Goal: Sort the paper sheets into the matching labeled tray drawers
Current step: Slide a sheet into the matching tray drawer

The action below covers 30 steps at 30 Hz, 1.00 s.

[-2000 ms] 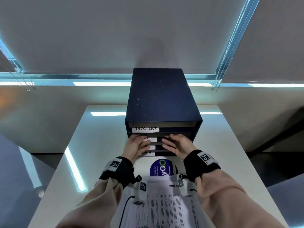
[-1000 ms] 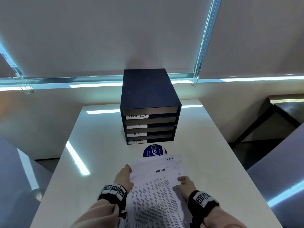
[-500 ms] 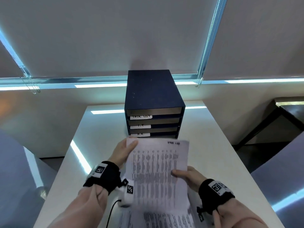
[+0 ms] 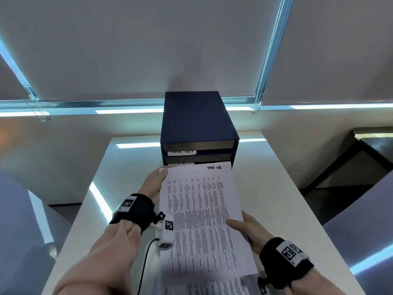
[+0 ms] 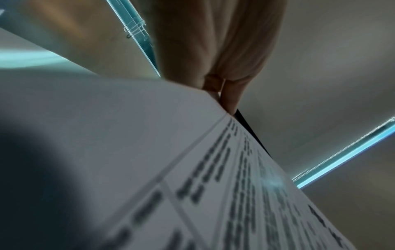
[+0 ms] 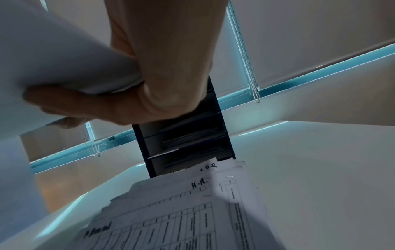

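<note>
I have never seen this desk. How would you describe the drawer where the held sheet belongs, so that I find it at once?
On the white table stands a dark blue drawer box, against the wall under the window blinds. Its slots are stacked one above another, each with a white handwritten label at the front left. The right one is the top slot: its label reads TASK LIST, the same words as on the held sheet.

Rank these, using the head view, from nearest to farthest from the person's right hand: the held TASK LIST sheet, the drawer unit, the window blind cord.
1. Held TASK LIST sheet: gripped by the right hand.
2. Drawer unit: ahead, at the table's back.
3. Window blind cord: beyond, upper right.
</note>
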Each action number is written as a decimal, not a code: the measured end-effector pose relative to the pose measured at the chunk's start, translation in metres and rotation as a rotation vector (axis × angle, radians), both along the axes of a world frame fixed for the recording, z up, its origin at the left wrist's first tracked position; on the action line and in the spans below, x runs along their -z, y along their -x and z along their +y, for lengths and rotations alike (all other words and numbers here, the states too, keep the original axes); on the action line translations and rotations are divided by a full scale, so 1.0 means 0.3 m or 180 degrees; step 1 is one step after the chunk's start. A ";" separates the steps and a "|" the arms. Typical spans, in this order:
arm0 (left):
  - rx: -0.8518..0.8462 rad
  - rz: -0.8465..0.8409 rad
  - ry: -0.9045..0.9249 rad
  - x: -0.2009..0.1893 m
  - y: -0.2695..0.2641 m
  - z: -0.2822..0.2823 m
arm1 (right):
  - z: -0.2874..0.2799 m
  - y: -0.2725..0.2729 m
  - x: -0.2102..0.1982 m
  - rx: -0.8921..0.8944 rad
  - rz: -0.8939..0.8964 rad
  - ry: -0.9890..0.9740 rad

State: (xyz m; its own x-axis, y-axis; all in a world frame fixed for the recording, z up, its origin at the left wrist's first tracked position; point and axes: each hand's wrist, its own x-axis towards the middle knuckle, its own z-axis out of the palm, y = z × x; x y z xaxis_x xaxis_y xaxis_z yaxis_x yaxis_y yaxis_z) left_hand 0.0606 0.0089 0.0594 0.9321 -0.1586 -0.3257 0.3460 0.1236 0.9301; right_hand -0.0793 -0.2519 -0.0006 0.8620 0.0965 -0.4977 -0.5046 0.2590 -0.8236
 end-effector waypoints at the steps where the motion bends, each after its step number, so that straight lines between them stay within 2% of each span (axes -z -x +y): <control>1: -0.0037 -0.0025 -0.0033 -0.004 -0.009 -0.005 | 0.000 0.003 0.005 0.0164 -0.0019 -0.0052; 5: -0.0070 -0.0133 -0.0222 -0.036 -0.065 -0.027 | -0.036 -0.052 0.002 0.0586 -0.0037 0.0100; 12: 0.0333 0.0262 -0.0345 -0.021 -0.029 -0.021 | -0.060 -0.215 -0.160 0.0253 -0.0071 0.0214; 18: 0.0692 0.0483 0.0217 0.019 0.058 -0.024 | -0.061 -0.458 -0.201 0.0569 -0.0230 0.0615; 22: 0.0170 0.0265 0.0172 0.035 0.014 -0.082 | -0.040 -0.560 -0.241 0.0574 -0.0325 0.0558; 25: -0.0275 0.0221 0.0333 0.056 -0.047 -0.113 | -0.036 -0.540 -0.228 0.0509 -0.0183 0.0945; 26: -0.0377 0.0233 0.0368 0.058 -0.070 -0.124 | -0.037 -0.537 -0.215 0.0614 -0.0195 0.0896; 30: -0.0623 0.0109 0.0834 0.020 -0.196 -0.165 | -0.003 -0.622 -0.212 0.1163 -0.0338 -0.0112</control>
